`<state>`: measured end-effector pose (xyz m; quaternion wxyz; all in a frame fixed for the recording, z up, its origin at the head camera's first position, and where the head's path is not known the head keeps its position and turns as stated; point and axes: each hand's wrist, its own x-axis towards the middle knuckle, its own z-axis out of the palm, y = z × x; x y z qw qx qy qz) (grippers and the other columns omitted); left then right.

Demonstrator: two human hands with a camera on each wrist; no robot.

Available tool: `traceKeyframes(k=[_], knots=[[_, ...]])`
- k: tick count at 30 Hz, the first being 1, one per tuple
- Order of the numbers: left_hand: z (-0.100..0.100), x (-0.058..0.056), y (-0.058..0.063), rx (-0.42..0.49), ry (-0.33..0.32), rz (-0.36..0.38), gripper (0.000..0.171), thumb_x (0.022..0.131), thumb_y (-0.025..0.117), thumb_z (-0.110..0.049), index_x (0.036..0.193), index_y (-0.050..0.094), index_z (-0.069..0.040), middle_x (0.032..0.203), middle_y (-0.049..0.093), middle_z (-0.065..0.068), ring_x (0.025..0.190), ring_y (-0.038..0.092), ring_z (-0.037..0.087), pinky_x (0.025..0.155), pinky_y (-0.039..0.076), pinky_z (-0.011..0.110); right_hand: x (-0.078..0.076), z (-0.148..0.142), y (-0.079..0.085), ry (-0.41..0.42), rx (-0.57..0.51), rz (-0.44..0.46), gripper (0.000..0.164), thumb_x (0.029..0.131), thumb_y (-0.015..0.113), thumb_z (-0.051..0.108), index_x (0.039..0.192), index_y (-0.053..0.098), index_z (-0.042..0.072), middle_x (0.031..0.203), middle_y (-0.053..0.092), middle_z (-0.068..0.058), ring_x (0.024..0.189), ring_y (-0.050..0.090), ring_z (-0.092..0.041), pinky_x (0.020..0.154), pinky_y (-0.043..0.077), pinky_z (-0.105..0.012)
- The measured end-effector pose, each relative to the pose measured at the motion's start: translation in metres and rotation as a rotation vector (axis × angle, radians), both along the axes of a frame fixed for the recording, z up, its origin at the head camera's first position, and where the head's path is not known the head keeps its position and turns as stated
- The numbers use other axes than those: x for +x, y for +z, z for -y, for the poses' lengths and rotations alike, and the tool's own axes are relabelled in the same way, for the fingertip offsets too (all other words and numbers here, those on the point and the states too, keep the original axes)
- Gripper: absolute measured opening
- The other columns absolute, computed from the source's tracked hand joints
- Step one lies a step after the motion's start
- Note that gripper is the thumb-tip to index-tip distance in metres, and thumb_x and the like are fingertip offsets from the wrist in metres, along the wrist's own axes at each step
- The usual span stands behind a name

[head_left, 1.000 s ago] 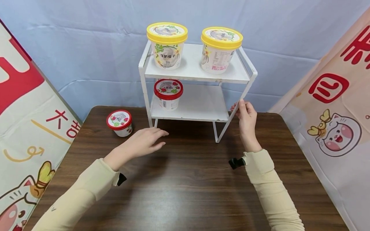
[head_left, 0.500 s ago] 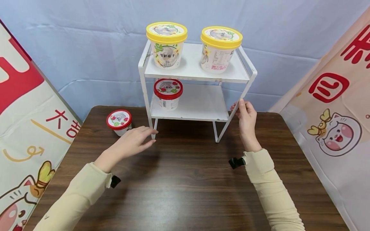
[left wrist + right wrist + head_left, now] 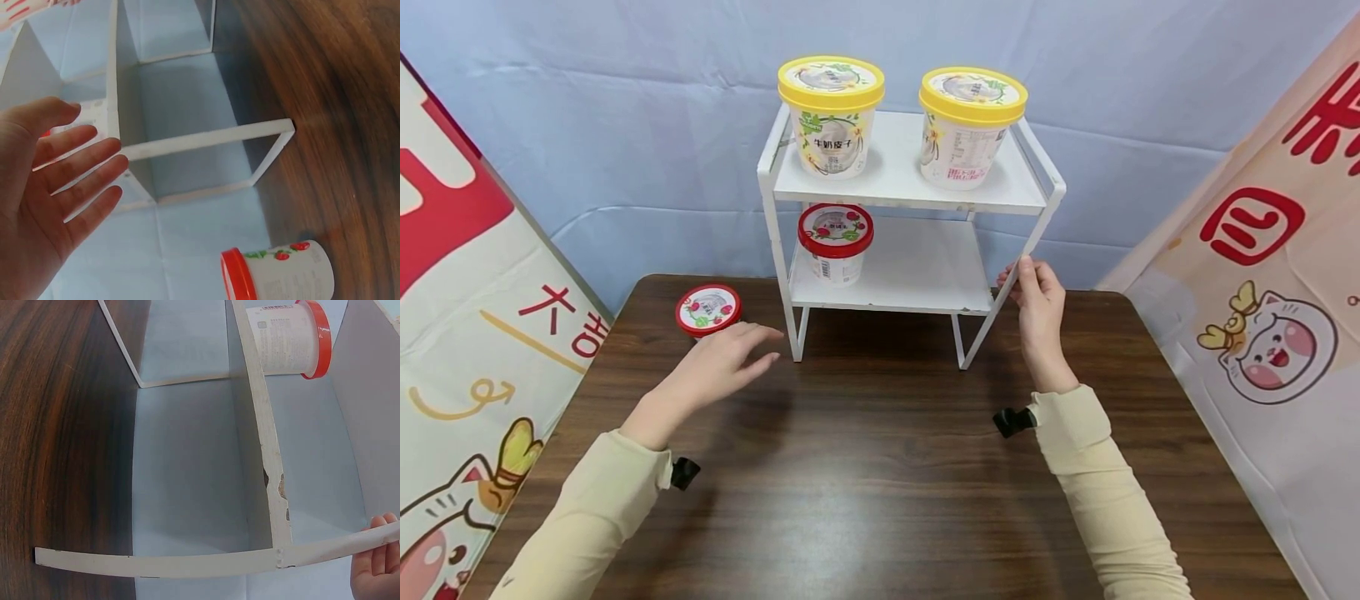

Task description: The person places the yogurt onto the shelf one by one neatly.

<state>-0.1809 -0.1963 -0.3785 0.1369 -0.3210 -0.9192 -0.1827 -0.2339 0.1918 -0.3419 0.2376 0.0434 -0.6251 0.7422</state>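
Note:
With fingers relaxed and slightly spread, my left hand [image 3: 715, 362] hovers over the table in front of a small red-lidded ice cream tub [image 3: 708, 310], overlapping its lower part in the head view. Nothing is in that hand; the left wrist view shows its bare palm beside the rack, with the same tub [image 3: 290, 275] below. My right hand [image 3: 1040, 321] grips the right front post of a white two-tier rack [image 3: 917, 201], thumb on the front and fingers behind. Another red-lidded tub [image 3: 837, 242] stands at the left of the lower shelf. Two larger yellow-lidded tubs [image 3: 832, 137] [image 3: 967, 142] stand upright on top.
The rack stands at the back of a dark brown wooden table [image 3: 880, 467]. Light blue cloth [image 3: 662, 125] hangs behind it. Printed banners [image 3: 482, 267] [image 3: 1262, 292] flank both sides.
My left hand has moved left and slightly back from the rack's left front leg toward the small red-lidded tub, now covering more of it. My right hand keeps its grip on the post.

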Motion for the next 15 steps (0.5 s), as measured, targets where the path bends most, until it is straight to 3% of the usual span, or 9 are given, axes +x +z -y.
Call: traceKeyframes(k=[9, 15], knots=[[0.015, -0.002, 0.001, 0.017, 0.08, 0.055, 0.027, 0.085, 0.062, -0.02, 0.109, 0.062, -0.007, 0.104, 0.064, 0.008, 0.089, 0.059, 0.02, 0.074, 0.049, 0.04, 0.0, -0.001, 0.0, 0.001, -0.001, -0.005, 0.022, 0.095, 0.047, 0.017, 0.082, 0.054, 0.001, 0.078, 0.057, -0.006, 0.07, 0.059, -0.014, 0.072, 0.049, -0.026], [0.025, -0.004, -0.004, 0.049, 0.141, 0.092, 0.028, 0.087, 0.06, -0.022, 0.11, 0.061, -0.006, 0.108, 0.064, 0.009, 0.098, 0.059, 0.024, 0.081, 0.046, 0.044, 0.0, 0.0, 0.0, 0.001, -0.016, -0.001, 0.021, 0.095, 0.047, 0.016, 0.08, 0.054, 0.003, 0.077, 0.058, -0.005, 0.069, 0.059, -0.013, 0.07, 0.049, -0.024]])
